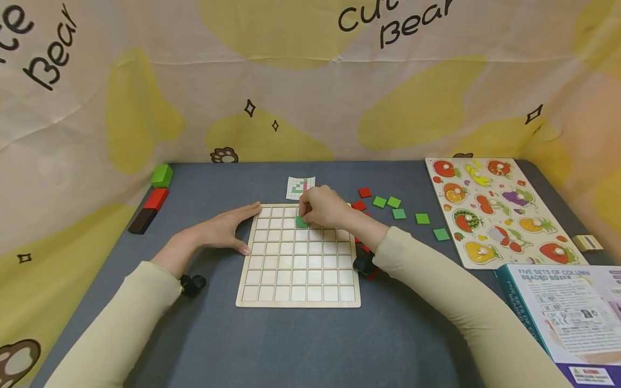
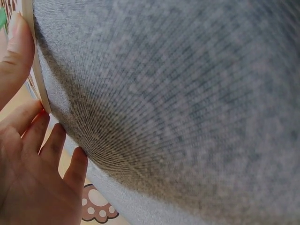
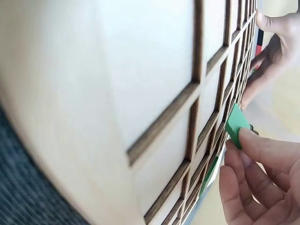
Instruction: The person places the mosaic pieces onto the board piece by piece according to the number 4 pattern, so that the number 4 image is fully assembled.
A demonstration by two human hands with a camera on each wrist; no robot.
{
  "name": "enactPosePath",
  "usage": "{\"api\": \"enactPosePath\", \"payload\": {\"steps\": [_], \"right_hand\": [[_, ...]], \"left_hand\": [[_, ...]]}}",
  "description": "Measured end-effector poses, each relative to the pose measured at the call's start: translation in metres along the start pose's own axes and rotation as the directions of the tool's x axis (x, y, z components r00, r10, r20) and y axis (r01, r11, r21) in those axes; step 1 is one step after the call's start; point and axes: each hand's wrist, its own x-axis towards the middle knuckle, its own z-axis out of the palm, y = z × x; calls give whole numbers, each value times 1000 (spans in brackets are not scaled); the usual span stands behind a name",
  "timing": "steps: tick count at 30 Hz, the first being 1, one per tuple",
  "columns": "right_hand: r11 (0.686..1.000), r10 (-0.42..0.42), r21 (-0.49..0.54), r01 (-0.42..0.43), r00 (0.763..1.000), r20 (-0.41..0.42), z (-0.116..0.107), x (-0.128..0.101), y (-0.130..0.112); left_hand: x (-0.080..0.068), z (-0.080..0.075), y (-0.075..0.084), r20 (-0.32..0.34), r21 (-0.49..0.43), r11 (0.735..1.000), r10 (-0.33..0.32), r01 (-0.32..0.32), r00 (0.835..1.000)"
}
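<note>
Sleeves low in frame, my flat left hand [image 1: 220, 230] steadies the board [image 1: 299, 302]; right hand [image 1: 322, 206] pinching the tile [image 1: 301, 221] may snag it tilted on a cell rib.

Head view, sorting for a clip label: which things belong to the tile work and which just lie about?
In use:
- wooden grid board, steadied by left hand
- green tile, pinched by right hand
- pattern card
- loose tiles

Lying about:
- fruit puzzle
- bead box
- colour blocks
</note>
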Motion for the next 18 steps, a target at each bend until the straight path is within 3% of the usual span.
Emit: {"api": "enactPosePath", "payload": {"steps": [11,18], "right_hand": [[994,-4,-112,14,997,82,-4,-1,2],[997,26,-76,-24,999,25,-34,-14,38]], "left_hand": [[1,2,-2,-7,-1,1000,-1,1,1000],[1,1,-2,-2,-5,1000,-2,2,1000]]}}
